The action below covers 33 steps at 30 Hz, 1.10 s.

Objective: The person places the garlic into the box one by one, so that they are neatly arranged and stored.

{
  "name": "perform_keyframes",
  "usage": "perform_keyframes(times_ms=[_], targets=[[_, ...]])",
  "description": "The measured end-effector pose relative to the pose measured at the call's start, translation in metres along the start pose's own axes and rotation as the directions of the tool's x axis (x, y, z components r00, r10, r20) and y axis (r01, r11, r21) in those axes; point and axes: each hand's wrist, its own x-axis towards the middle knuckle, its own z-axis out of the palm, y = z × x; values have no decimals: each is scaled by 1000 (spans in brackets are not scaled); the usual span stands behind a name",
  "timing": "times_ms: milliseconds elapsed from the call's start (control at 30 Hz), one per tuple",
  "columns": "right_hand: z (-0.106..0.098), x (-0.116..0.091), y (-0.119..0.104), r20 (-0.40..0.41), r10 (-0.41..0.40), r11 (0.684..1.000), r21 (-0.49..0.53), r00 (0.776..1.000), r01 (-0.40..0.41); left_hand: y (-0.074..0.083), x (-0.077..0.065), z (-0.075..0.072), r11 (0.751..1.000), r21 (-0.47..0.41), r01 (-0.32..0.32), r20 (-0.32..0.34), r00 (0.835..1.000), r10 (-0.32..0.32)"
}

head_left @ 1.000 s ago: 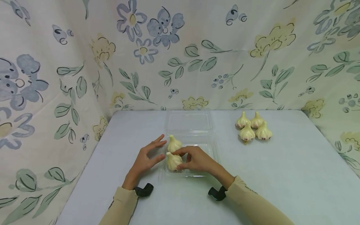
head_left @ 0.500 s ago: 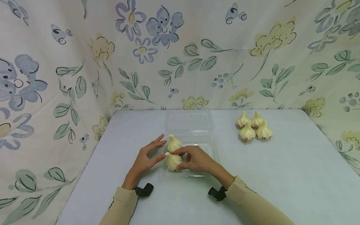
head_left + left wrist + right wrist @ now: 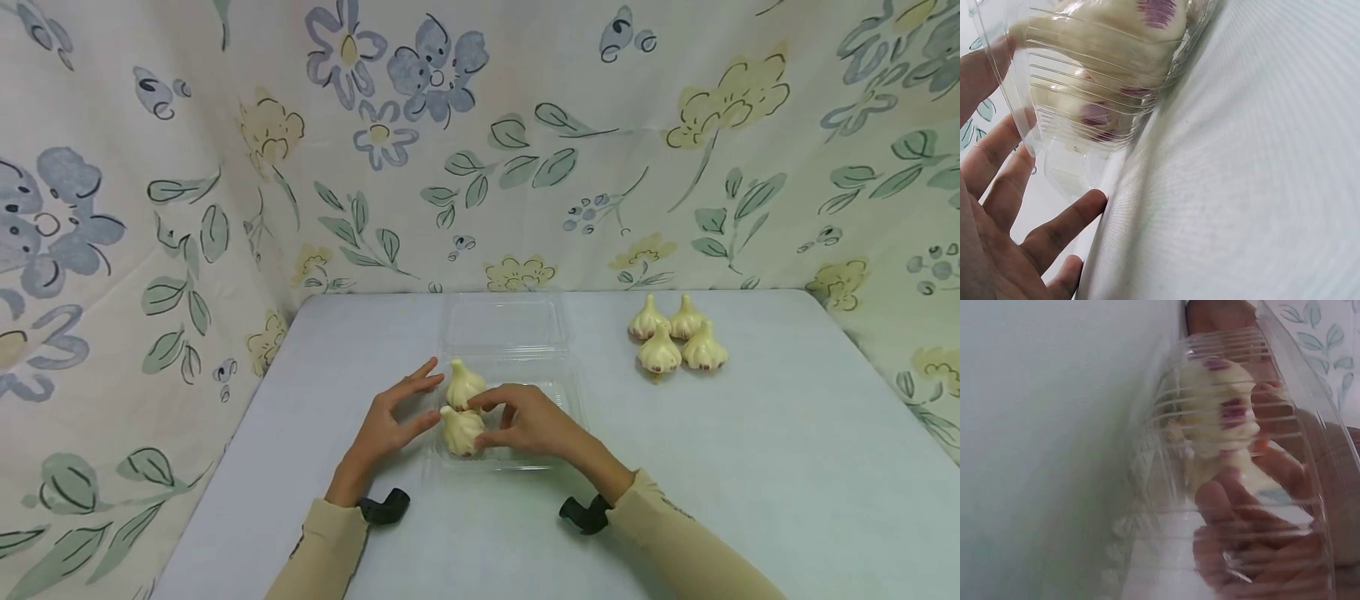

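Observation:
In the head view, two cream garlic bulbs stand at the left end of a clear plastic clamshell box (image 3: 525, 463): a rear bulb (image 3: 465, 383) and a front bulb (image 3: 461, 432). My right hand (image 3: 536, 423) is over the box, thumb and forefinger spread at the front bulb's right side, seemingly loosened from it. Purple patches mark a bulb (image 3: 1210, 406) in the right wrist view, seen through the ribbed wall. My left hand (image 3: 386, 427) stays beside the box's left wall with its fingers spread. In the left wrist view, its fingertips (image 3: 1025, 119) are against or very near the clear rim.
Several more garlic bulbs (image 3: 660, 354) form a group at the back right of the white table (image 3: 750, 467). The box's clear lid (image 3: 504, 325) lies folded back behind its base. A floral curtain (image 3: 525, 208) hangs behind the table and at both sides.
My right hand has shifted slightly right and away, its fingertips sliding off the front bulb. That bulb has nudged a little left. My left hand has kept its place.

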Motion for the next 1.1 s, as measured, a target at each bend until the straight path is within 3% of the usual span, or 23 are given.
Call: perform_keyframes(times_ms=[267,433,567,767,967,1100], targets=[[-18,-12,5,-44,-44,999,17,998,45,2,-2,1,1000,-7,-4,-13,1000,4],[-31,-22,12,-153,-75,997,-32,985,71,4,-3,2,1000,2,-8,-19,1000,8],[-39,-30,18,-278,-83,996,-55,957,71,4,-2,2,1000,8,-17,-21,1000,17],[-45,-40,27,-427,-118,993,-56,897,104,4,-1,1,1000,-1,-16,-19,1000,16],[-51,-45,34,-505,-131,991,-75,853,108,3,0,2,1000,5,-28,-23,999,28],[-55,-47,39,-521,-122,992,-85,845,91,1,-1,1,1000,11,-21,-20,1000,21]])
